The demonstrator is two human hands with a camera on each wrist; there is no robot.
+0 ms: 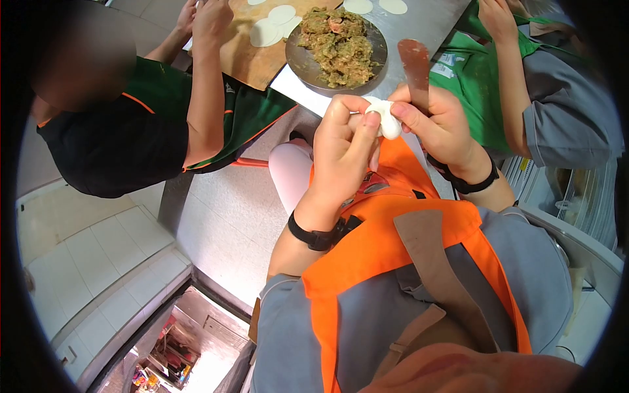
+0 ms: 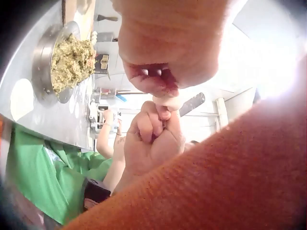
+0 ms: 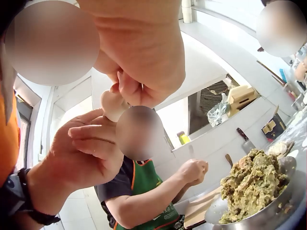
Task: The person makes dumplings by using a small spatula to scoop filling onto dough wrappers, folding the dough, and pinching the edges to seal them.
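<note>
A small white dough dumpling (image 1: 391,126) is held up between my two hands, over the lap and just in front of the table edge. My left hand (image 1: 344,147) pinches its left side between thumb and fingers. On the other side, the right hand (image 1: 442,128) pinches the dough with thumb and forefinger. A flat brown-smeared spatula (image 1: 415,65) stands up out of that same right hand, its handle hidden in the palm. In the right wrist view the dumpling (image 3: 112,103) looks rounded, with the fingertips at its edge.
A metal bowl (image 1: 293,64) heaped with greenish chopped filling (image 1: 341,49) stands beyond my hands. Left of it, round dough wrappers (image 1: 265,33) lie on a wooden board (image 1: 239,62). People in green aprons sit close at left (image 1: 141,131) and right (image 1: 557,98).
</note>
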